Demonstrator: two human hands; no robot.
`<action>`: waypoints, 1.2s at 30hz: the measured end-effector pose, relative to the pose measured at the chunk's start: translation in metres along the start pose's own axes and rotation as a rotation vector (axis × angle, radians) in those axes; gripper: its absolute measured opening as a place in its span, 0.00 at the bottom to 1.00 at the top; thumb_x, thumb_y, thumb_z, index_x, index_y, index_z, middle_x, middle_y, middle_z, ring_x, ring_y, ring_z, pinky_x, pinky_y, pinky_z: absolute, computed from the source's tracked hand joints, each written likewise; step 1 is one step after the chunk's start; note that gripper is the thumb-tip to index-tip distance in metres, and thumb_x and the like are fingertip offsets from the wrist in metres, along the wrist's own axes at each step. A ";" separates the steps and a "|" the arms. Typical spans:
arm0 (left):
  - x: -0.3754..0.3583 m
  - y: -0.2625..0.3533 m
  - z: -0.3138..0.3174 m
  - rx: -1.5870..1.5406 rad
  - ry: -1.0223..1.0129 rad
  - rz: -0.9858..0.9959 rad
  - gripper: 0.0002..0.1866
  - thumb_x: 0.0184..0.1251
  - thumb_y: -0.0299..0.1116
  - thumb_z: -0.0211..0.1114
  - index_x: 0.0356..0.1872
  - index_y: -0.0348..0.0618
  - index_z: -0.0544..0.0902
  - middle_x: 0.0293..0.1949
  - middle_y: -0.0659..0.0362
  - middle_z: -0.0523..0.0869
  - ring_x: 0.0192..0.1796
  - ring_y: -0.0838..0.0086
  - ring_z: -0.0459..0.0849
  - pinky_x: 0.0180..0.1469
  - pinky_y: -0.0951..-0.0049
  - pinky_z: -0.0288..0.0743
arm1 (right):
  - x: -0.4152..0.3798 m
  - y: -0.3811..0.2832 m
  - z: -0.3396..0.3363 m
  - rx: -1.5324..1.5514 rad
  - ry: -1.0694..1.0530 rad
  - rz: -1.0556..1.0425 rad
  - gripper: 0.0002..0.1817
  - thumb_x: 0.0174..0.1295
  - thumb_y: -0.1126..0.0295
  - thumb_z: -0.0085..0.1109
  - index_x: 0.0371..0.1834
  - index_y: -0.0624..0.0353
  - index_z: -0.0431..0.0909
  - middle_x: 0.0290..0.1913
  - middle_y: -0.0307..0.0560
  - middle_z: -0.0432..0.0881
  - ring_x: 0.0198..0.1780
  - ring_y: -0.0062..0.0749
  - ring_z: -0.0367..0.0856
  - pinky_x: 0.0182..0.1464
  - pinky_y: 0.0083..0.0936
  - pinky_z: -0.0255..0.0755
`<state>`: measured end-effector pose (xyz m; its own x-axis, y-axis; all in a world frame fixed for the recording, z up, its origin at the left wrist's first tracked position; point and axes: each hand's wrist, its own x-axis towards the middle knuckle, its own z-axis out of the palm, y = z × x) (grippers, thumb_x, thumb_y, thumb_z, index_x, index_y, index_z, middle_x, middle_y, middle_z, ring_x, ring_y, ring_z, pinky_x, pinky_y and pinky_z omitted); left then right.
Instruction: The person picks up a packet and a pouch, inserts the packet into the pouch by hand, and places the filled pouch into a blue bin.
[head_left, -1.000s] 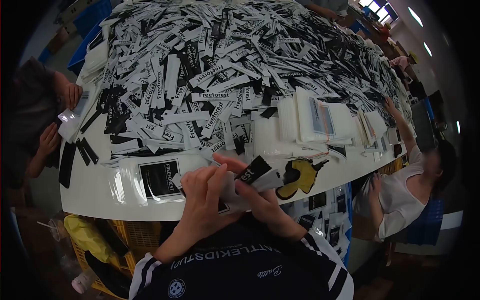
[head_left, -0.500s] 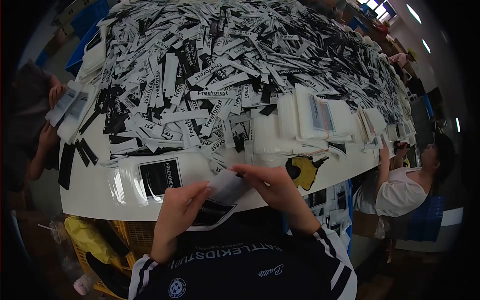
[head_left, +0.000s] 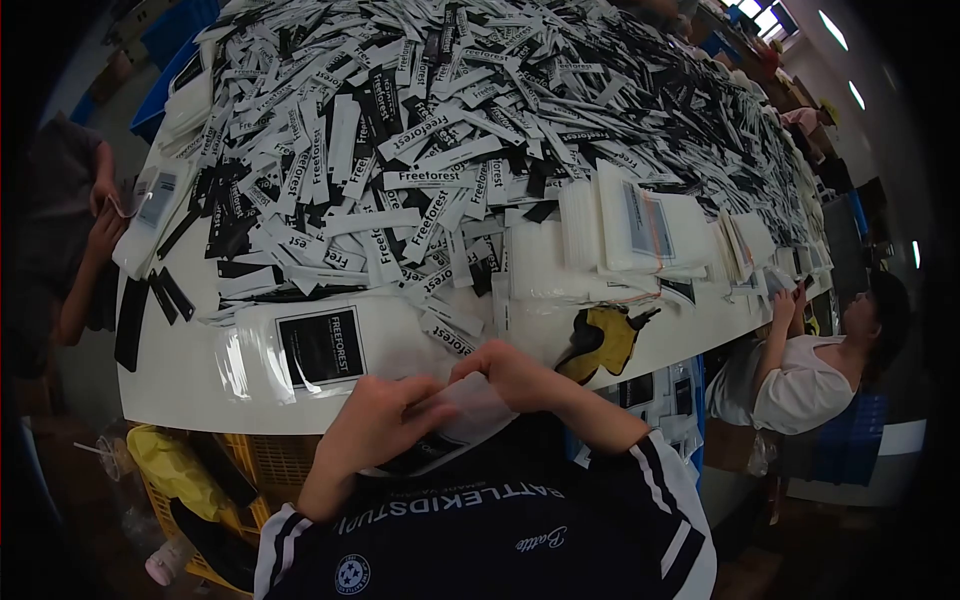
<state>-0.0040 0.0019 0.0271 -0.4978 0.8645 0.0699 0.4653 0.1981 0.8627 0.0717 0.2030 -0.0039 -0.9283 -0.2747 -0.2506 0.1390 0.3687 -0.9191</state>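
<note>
Close to my body, just past the table's front edge, both hands hold a translucent plastic bag with a black printed panel. My left hand grips its left side with bent fingers, slightly blurred. Curled over the bag's top right edge is my right hand. The fingers of both hands nearly meet at the top edge, hiding part of it. Beyond my left hand, a flat stack of clear bags lies on the table, its top one bearing a black FREEFOREST panel. White and black Freeforest sachets are heaped farther back.
Rubber-banded bag stacks stand right of centre, near a yellow-and-black item. Yellow crates sit below the white table. One person works at left, another at right.
My hands have drawn closer together and turned over the bag, covering more of it. The person at left has shifted the bags in hand; the person at right has moved their hands.
</note>
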 end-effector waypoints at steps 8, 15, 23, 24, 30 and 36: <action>0.006 -0.009 0.007 -0.226 0.193 0.005 0.08 0.56 0.30 0.65 0.26 0.36 0.77 0.19 0.54 0.77 0.20 0.64 0.76 0.23 0.72 0.68 | -0.020 -0.023 0.014 0.388 0.369 -0.114 0.08 0.57 0.69 0.61 0.32 0.65 0.81 0.25 0.40 0.82 0.28 0.21 0.79 0.29 0.18 0.71; 0.013 -0.004 0.029 0.069 0.398 0.238 0.04 0.54 0.26 0.66 0.28 0.38 0.78 0.22 0.55 0.79 0.23 0.61 0.77 0.24 0.70 0.70 | -0.025 -0.021 0.022 -0.058 0.646 -0.364 0.04 0.52 0.77 0.63 0.32 0.63 0.82 0.24 0.47 0.82 0.25 0.30 0.81 0.27 0.20 0.72; -0.006 -0.042 0.016 0.274 0.406 -0.049 0.25 0.48 0.33 0.71 0.49 0.38 0.74 0.49 0.50 0.77 0.55 0.58 0.74 0.55 0.63 0.69 | -0.100 -0.041 -0.059 -0.625 0.011 0.217 0.18 0.51 0.66 0.65 0.46 0.61 0.78 0.34 0.53 0.83 0.34 0.42 0.83 0.36 0.29 0.76; -0.004 -0.038 0.019 0.399 0.402 -0.077 0.28 0.48 0.35 0.71 0.51 0.36 0.73 0.56 0.48 0.73 0.60 0.54 0.69 0.60 0.62 0.65 | -0.091 -0.035 -0.054 -0.627 0.012 0.222 0.18 0.51 0.66 0.65 0.46 0.61 0.78 0.34 0.53 0.83 0.34 0.42 0.83 0.36 0.29 0.76; -0.011 -0.049 0.019 0.429 0.280 -0.131 0.28 0.51 0.35 0.69 0.52 0.33 0.72 0.61 0.44 0.69 0.64 0.52 0.65 0.64 0.57 0.61 | 0.012 0.025 -0.006 -0.660 0.630 0.322 0.20 0.52 0.68 0.61 0.46 0.66 0.69 0.34 0.60 0.79 0.35 0.54 0.79 0.39 0.38 0.73; -0.025 -0.062 0.020 0.293 0.360 -0.118 0.22 0.54 0.25 0.60 0.51 0.29 0.71 0.57 0.43 0.71 0.64 0.50 0.65 0.64 0.55 0.61 | 0.024 -0.006 -0.024 -0.580 0.716 0.088 0.13 0.52 0.77 0.54 0.42 0.65 0.71 0.35 0.57 0.77 0.37 0.52 0.77 0.38 0.38 0.72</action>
<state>-0.0060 -0.0226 -0.0378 -0.7575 0.6235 0.1933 0.5510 0.4519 0.7016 0.0401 0.2158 0.0032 -0.9411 0.3186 0.1133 0.2040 0.8023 -0.5610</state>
